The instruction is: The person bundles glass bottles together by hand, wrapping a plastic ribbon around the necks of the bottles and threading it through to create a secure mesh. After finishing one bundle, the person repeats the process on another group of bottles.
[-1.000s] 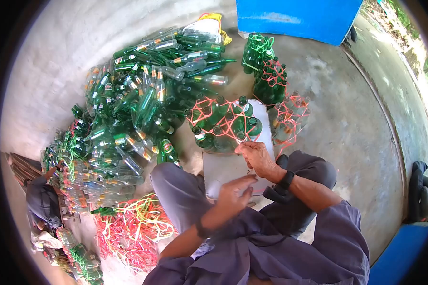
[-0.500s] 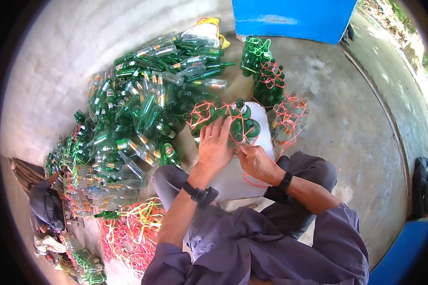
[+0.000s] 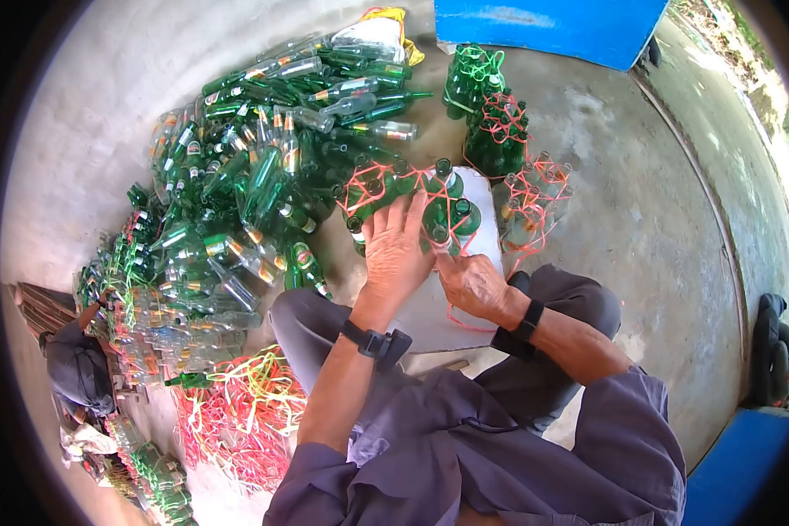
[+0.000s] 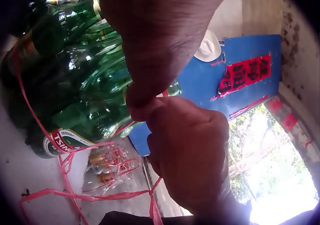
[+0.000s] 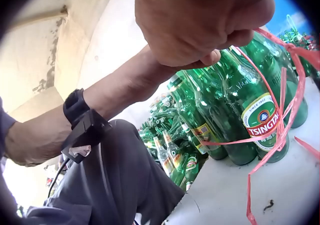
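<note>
A bundle of upright green beer bottles [image 3: 466, 216] stands on a white board [image 3: 475, 188], its necks laced with pink plastic twine [image 3: 438, 175]. My left hand [image 3: 396, 254] lies over the near bottles, fingers stretched forward between the necks. Close on its right, my right hand [image 3: 473, 285] has its fingers curled at a near bottle's neck and pinches the pink twine. In the right wrist view a pink strand [image 5: 295, 70] comes out by the curled right hand [image 5: 200, 27]. Another strand rings the bottles low, across a red-and-white label [image 5: 261, 122].
A big heap of loose bottles [image 3: 263, 167] lies to the left. Tied bundles [image 3: 497, 136] and clear bottles in pink twine [image 3: 535, 206] stand beyond the board. A tangle of pink and yellow twine [image 3: 241, 421] is at lower left. Another person [image 3: 79, 373] bends at far left.
My left hand has moved from above my lap up and forward onto the bottles, beside the right hand. My right hand stays at the same bottle neck.
</note>
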A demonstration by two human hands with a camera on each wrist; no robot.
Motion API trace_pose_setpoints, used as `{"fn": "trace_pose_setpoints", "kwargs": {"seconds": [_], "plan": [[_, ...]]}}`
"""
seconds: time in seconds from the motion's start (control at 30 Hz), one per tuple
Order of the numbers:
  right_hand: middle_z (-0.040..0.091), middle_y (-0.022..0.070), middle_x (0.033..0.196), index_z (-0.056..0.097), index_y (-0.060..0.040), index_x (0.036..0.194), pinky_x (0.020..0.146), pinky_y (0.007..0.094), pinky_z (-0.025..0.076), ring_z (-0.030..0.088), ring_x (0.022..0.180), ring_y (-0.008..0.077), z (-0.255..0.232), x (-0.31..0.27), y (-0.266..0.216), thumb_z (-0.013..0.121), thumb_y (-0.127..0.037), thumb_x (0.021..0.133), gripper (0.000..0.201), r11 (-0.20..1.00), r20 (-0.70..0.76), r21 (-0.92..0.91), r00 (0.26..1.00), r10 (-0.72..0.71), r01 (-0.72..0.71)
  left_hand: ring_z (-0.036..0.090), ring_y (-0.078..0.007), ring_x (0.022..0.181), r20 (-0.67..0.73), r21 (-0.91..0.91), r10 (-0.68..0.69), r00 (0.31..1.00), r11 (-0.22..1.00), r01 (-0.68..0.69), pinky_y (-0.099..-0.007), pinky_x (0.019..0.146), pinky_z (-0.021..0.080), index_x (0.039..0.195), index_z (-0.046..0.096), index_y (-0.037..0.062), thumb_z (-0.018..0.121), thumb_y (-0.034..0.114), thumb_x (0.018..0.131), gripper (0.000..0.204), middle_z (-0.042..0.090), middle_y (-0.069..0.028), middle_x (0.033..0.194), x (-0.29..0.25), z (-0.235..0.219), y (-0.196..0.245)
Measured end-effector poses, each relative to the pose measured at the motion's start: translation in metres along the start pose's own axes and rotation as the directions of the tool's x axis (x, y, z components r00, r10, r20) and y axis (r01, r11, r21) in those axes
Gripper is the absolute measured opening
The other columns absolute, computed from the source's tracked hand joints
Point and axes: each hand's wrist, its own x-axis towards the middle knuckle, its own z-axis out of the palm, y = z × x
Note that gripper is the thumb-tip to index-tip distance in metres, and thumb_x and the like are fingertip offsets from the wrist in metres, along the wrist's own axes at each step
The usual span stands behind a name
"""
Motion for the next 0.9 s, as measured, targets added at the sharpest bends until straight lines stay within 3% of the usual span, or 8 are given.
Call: {"fn": "trace_pose_setpoints", "kwargs": {"seconds": [0.13, 0.33, 0.4, 0.63, 0.7, 0.73, 0.77, 0.9], "plan": [[0.06, 0.0182, 0.062, 0.052, 0.0081, 0.098, 0.049, 0.0484, 0.048, 0.063, 0.056, 0.0382, -0.002, 0.001, -0.004, 0.056, 0.0, 0.082, 0.019, 0.998, 0.101, -0.058, 0.995, 0.015, -0.009, 0.046, -0.036, 0.125, 0.059, -0.03, -0.055, 0.997, 0.998, 0.057, -0.0502, 0.109, 0.033, 0.15, 0.039, 0.0176, 0.088, 0.031, 0.064, 0.1, 0.049, -0.0122, 0.138, 0.002, -0.001, -0.001], [0.06, 0.0171, 0.064, 0.052, 0.0063, 0.101, 0.05, 0.0471, 0.049, 0.063, 0.057, 0.0367, -0.011, 0.0, 0.001, 0.058, 0.0, 0.08, 0.023, 0.993, 0.04, -0.086, 0.997, -0.071, 0.074, 0.047, -0.0363, 0.124, 0.05, -0.066, -0.063, 0.997, 0.996, 0.066, -0.0509, 0.108, 0.033, 0.15, 0.039, 0.0174, 0.088, 0.03, 0.064, 0.1, 0.048, -0.0118, 0.138, 0.001, -0.001, 0.0], [0.06, 0.0153, 0.066, 0.053, 0.0037, 0.097, 0.051, 0.0459, 0.05, 0.065, 0.059, 0.0347, -0.018, 0.005, 0.002, 0.06, -0.001, 0.079, 0.019, 0.979, -0.011, -0.139, 0.988, -0.152, 0.149, 0.047, -0.0366, 0.123, 0.028, -0.071, -0.06, 0.998, 0.996, 0.062, -0.0508, 0.108, 0.033, 0.15, 0.039, 0.0173, 0.087, 0.03, 0.065, 0.099, 0.048, -0.0119, 0.137, -0.001, 0.0, 0.0], [0.061, 0.0136, 0.072, 0.053, -0.0017, 0.082, 0.054, 0.0423, 0.051, 0.065, 0.063, 0.0326, -0.052, 0.039, -0.006, 0.063, -0.003, 0.077, 0.011, 0.964, -0.038, -0.202, 0.983, -0.182, 0.171, 0.049, -0.0345, 0.118, 0.035, -0.06, -0.041, 0.999, 0.997, 0.043, -0.0486, 0.101, 0.037, 0.147, 0.043, 0.0116, 0.086, 0.028, 0.067, 0.092, 0.049, -0.0125, 0.136, 0.0, -0.005, 0.003], [0.056, 0.0114, 0.064, 0.055, -0.0044, 0.083, 0.053, 0.0422, 0.049, 0.062, 0.06, 0.0316, -0.052, 0.053, -0.001, 0.064, -0.004, 0.084, 0.01, 0.963, -0.148, -0.223, 0.971, -0.189, 0.153, 0.049, -0.0343, 0.117, 0.037, -0.066, -0.049, 0.998, 0.997, 0.051, -0.0484, 0.101, 0.037, 0.147, 0.044, 0.0116, 0.086, 0.028, 0.067, 0.092, 0.05, -0.0121, 0.136, 0.0, -0.004, 0.003], [0.057, 0.015, 0.065, 0.055, -0.003, 0.081, 0.053, 0.0433, 0.048, 0.061, 0.061, 0.0361, -0.048, 0.058, 0.008, 0.064, -0.007, 0.086, 0.012, 0.985, -0.158, -0.138, 0.98, -0.121, 0.1, 0.05, -0.0339, 0.116, 0.022, -0.05, -0.038, 0.999, 0.998, 0.039, -0.048, 0.1, 0.038, 0.147, 0.044, 0.0118, 0.087, 0.028, 0.066, 0.093, 0.05, -0.0119, 0.136, -0.001, -0.003, 0.003], [0.057, 0.015, 0.065, 0.055, -0.003, 0.081, 0.053, 0.0433, 0.048, 0.061, 0.061, 0.0361, -0.045, 0.061, 0.01, 0.064, -0.007, 0.086, 0.012, 0.986, -0.159, -0.136, 0.98, -0.118, 0.096, 0.05, -0.0336, 0.115, 0.006, -0.034, -0.027, 1.0, 0.999, 0.027, -0.0476, 0.1, 0.038, 0.147, 0.044, 0.0119, 0.087, 0.029, 0.065, 0.094, 0.05, -0.0116, 0.135, -0.001, -0.003, 0.003], [0.058, 0.0198, 0.066, 0.055, 0.0006, 0.079, 0.053, 0.0429, 0.046, 0.06, 0.062, 0.0413, -0.042, 0.06, 0.007, 0.065, -0.007, 0.089, 0.016, 0.988, -0.311, 0.024, 0.938, 0.151, -0.152, 0.05, -0.0331, 0.115, -0.003, -0.032, -0.031, 1.0, 0.999, 0.031, -0.0473, 0.099, 0.039, 0.148, 0.043, 0.0123, 0.088, 0.03, 0.065, 0.096, 0.05, -0.0111, 0.135, -0.001, -0.001, 0.002]]}}
